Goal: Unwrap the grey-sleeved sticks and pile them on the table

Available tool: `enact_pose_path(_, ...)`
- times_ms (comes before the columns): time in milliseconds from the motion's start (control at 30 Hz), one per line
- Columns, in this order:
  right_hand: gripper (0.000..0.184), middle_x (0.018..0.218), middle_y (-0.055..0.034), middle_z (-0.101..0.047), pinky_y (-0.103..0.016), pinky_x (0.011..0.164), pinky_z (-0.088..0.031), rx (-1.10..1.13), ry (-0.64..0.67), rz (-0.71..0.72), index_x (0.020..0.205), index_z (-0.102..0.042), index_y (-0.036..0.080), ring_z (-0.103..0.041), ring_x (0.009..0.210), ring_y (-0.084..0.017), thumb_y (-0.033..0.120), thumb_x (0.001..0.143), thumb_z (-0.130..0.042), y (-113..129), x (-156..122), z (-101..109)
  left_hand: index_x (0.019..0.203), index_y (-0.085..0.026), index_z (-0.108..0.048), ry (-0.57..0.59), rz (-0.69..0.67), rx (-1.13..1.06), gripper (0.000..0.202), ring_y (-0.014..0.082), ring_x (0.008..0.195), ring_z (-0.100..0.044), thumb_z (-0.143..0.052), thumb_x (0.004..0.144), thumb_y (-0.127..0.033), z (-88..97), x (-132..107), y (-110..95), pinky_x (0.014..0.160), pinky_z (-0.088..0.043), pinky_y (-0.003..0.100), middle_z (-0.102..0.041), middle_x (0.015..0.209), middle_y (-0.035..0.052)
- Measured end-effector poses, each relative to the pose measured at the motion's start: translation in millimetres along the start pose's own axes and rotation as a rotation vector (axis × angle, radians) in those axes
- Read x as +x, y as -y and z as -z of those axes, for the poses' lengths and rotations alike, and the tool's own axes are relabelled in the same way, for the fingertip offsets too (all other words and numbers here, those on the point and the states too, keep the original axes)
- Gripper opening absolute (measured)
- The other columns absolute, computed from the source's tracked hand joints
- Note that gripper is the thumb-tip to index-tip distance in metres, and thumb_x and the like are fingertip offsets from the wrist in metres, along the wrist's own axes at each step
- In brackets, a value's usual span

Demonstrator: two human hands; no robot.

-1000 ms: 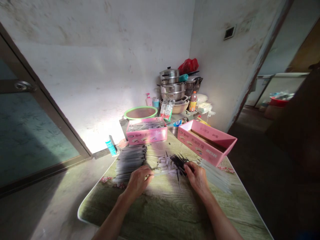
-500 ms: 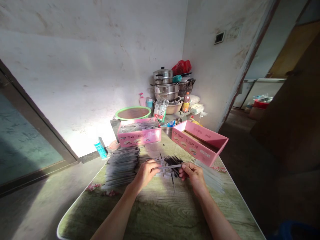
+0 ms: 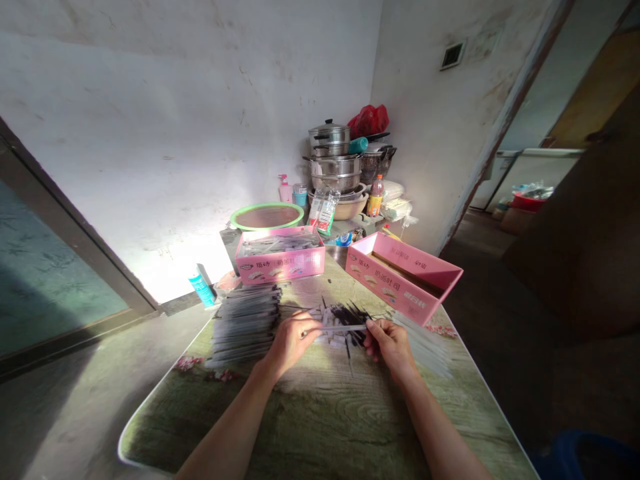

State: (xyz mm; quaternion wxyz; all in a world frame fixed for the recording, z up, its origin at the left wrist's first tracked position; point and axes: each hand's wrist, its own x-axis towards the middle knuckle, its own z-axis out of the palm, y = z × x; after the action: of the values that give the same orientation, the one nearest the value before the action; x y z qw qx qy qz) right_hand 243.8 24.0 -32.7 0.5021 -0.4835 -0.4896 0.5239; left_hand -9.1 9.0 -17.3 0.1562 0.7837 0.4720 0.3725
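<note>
A thin, pale, translucent sleeve (image 3: 344, 328) is stretched level between my two hands above the table. My left hand (image 3: 296, 339) pinches its left end, and my right hand (image 3: 389, 343) closes on its right end between thumb and fingers. Just behind it lies a loose heap of short black sticks with pale ends (image 3: 345, 313). To the left of my left hand is a broad row of filled sleeves with dark tips (image 3: 245, 327). Clear flat sleeves (image 3: 425, 343) fan out beyond my right hand. Exactly what the sleeve contains is too small to tell.
At the table's (image 3: 320, 427) back stands a pink box (image 3: 280, 265) full of similar sleeves. Another pink box (image 3: 395, 283), largely bare inside, sits at the right edge. Behind are a green-rimmed sieve (image 3: 267, 217), stacked steel pots (image 3: 335, 170) and a drink bottle (image 3: 375, 197).
The view has shifted slightly, so the boxes appear a little higher. Both hands stay in nearly the same place, still holding the sleeve between them.
</note>
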Motion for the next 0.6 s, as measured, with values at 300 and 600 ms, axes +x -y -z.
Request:
enact_pose_path(300,0.048,0.056,-0.0039,-0.068,-0.02,0.033,-0.041,0.022,0.044,-0.04,0.064,-0.058,0.017,-0.058,0.041,-0.013,0.062,0.072,-0.072,1.2,2.1,2.5,0.094,-0.03,-0.077,0.002,0.012,0.064,0.02,0.0191,0.085,-0.067,-0.058,0.091,-0.029,-0.3,-1.8,2.6,0.071,-0.056,0.031,-0.074,0.087,0.0038)
enact_pose_path(600,0.046,0.055,-0.0017,-0.067,-0.019,0.032,-0.039,-0.01,0.038,-0.035,0.066,-0.056,0.018,-0.057,0.039,-0.011,0.06,0.076,-0.07,-2.6,2.3,3.4,0.096,-0.025,-0.077,-0.013,-0.011,0.071,0.02,0.0196,0.083,-0.067,-0.058,0.09,-0.027,-1.0,-3.2,6.6,0.068,-0.055,0.03,-0.074,0.086,0.0038)
